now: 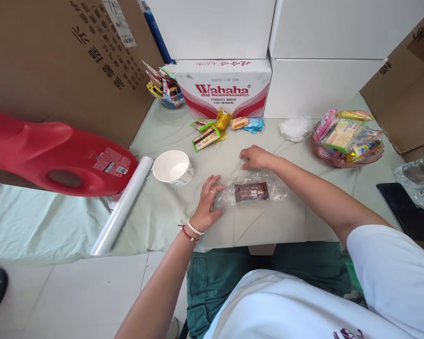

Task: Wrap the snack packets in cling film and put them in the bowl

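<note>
A brown wrapped snack bar (251,192) lies flat on a sheet of crumpled clear plastic wrap (278,188) in front of me. My right hand (257,157) is above the bar at the sheet's far edge, its fingers curled and pinching the film. On the near left side, my left hand (207,202) has its fingers apart, the tips touching the edge of the wrap. Just left of that hand stands a white paper bowl (173,167), with nothing visible inside it. A roll of plastic wrap (123,207) lies slanted farther left.
Several packaged snacks (205,137) lie before the Wahaha box (226,89). A pink bowl of snacks (348,157) and a wad of clear plastic (296,128) are on the right. A red jug (63,155) lies left; a black phone (404,207) rests far right.
</note>
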A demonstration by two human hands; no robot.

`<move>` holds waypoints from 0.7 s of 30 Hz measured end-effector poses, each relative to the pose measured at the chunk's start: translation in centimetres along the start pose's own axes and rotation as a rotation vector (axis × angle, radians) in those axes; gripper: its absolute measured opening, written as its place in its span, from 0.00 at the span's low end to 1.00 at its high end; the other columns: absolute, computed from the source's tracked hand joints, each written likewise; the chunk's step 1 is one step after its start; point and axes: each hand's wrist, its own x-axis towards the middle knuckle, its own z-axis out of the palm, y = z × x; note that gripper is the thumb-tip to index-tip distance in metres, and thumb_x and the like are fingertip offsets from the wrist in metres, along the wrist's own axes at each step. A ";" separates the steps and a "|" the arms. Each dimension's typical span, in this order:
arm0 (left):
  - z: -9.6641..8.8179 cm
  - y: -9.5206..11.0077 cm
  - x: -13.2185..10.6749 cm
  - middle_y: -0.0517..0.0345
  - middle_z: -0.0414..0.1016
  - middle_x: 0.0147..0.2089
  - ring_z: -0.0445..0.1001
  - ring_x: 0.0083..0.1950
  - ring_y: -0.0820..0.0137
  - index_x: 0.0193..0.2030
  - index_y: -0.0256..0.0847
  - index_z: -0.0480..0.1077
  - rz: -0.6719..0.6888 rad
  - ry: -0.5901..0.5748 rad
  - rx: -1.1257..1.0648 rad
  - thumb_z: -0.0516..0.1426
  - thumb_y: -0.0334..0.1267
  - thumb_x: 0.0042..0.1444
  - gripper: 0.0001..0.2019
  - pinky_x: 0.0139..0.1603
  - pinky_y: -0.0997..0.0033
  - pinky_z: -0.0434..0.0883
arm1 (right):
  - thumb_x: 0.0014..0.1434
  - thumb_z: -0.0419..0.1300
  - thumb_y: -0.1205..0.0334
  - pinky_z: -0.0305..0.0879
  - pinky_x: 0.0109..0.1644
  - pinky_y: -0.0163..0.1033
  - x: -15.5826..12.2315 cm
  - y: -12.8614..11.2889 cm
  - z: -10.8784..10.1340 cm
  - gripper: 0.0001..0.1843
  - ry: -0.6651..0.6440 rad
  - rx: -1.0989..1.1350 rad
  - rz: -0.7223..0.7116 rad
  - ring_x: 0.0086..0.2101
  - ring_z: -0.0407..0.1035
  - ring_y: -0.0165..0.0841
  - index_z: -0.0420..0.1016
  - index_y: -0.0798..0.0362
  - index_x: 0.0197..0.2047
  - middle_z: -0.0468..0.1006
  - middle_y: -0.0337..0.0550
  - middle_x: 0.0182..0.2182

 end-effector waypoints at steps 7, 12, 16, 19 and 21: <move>1.5 -0.6 1.9 0.52 0.71 0.67 0.50 0.79 0.52 0.38 0.46 0.77 -0.075 0.224 0.181 0.57 0.46 0.64 0.10 0.76 0.40 0.51 | 0.66 0.61 0.62 0.62 0.49 0.33 -1.0 0.3 0.5 0.11 0.095 0.060 -0.148 0.42 0.73 0.34 0.83 0.57 0.45 0.81 0.48 0.46; 2.6 -0.3 3.7 0.42 0.73 0.59 0.72 0.61 0.52 0.60 0.40 0.68 -0.270 0.368 0.219 0.64 0.48 0.56 0.27 0.61 0.50 0.70 | 0.64 0.64 0.57 0.61 0.43 0.32 -1.9 -0.1 -0.1 0.16 0.033 0.117 -0.140 0.40 0.73 0.33 0.80 0.59 0.52 0.82 0.48 0.44; 2.6 0.2 4.8 0.44 0.76 0.51 0.75 0.56 0.50 0.65 0.39 0.65 -0.369 0.332 0.303 0.64 0.50 0.55 0.34 0.55 0.51 0.71 | 0.66 0.59 0.64 0.60 0.44 0.33 -4.2 -1.5 -0.9 0.13 0.035 0.043 -0.246 0.41 0.73 0.34 0.82 0.54 0.50 0.83 0.44 0.43; 2.2 0.0 5.3 0.51 0.77 0.40 0.76 0.49 0.53 0.51 0.42 0.74 -0.382 0.265 0.274 0.62 0.48 0.56 0.19 0.51 0.55 0.70 | 0.70 0.54 0.63 0.60 0.44 0.36 -7.2 -3.2 -0.1 0.19 0.069 -0.102 -0.327 0.42 0.74 0.37 0.80 0.47 0.58 0.80 0.46 0.47; 1.7 -0.3 5.3 0.54 0.76 0.36 0.76 0.44 0.56 0.41 0.44 0.75 -0.391 0.246 0.195 0.61 0.45 0.55 0.10 0.48 0.58 0.70 | 0.71 0.53 0.61 0.60 0.40 0.38 -9.3 -4.2 1.3 0.23 0.004 -0.205 -0.335 0.40 0.74 0.37 0.74 0.41 0.65 0.77 0.48 0.50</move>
